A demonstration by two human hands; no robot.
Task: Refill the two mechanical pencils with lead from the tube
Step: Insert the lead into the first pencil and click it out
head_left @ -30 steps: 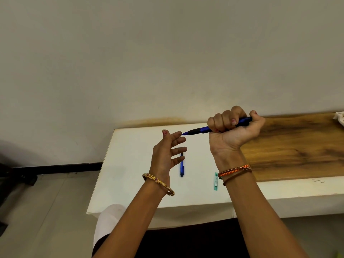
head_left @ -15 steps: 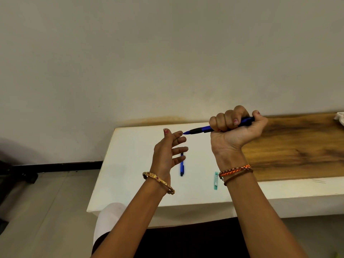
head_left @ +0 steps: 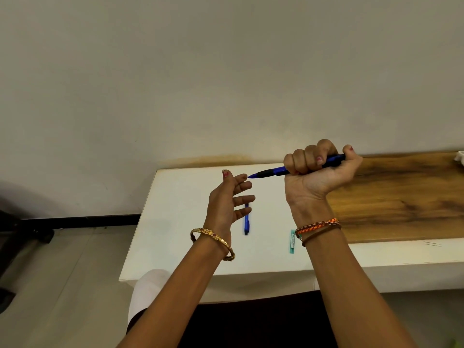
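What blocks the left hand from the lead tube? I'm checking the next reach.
Nothing visible: the open left hand hovers above bare table, and the lead tube lies uncovered beside the right wrist.

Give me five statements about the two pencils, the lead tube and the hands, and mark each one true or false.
1. The right hand is closed in a fist around a blue mechanical pencil. True.
2. The held pencil's tip points toward the fingertips of the left hand. True.
3. The second pencil is held in the left hand. False: it lies on the white table, beyond the left fingers, and the left hand is open with nothing in its grip.
4. The green lead tube lies on the wooden part of the table. False: it lies on the white part, beside the right wrist.
5. Both wrists are bare. False: the left wears a gold bangle and the right wears braided bands.
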